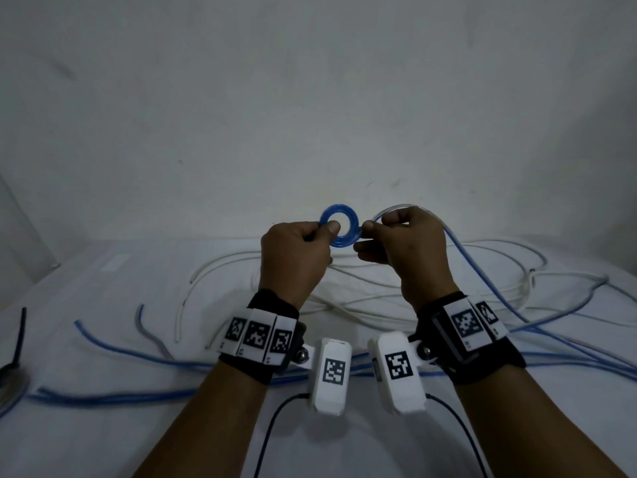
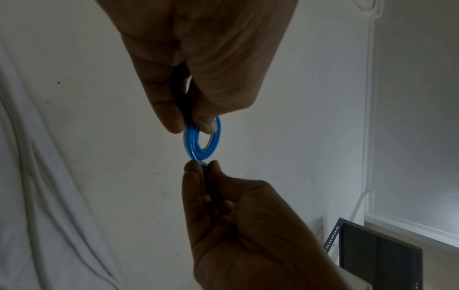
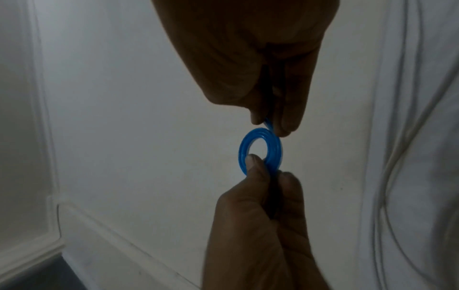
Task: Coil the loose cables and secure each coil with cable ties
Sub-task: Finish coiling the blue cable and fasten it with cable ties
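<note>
A small flat coil of blue cable (image 1: 352,222) is held up in the air above the table. My left hand (image 1: 325,232) pinches its left side, thumb tip over the hole. In the left wrist view the left hand (image 2: 196,127) comes from the top onto the coil (image 2: 198,152). My right hand (image 1: 367,232) pinches the cable just where it leaves the coil on the right. From there the blue cable's free length (image 1: 482,270) arcs over the right hand and falls to the table. In the right wrist view the right hand (image 3: 269,127) grips that strand above the coil (image 3: 274,149).
Loose white cables (image 1: 379,281) lie piled on the white-covered table (image 1: 103,426) under the hands. More blue cable strands (image 1: 138,357) run across the front. A black strap (image 1: 20,332) and a dark object (image 1: 10,384) sit at the left edge. A wall stands close behind.
</note>
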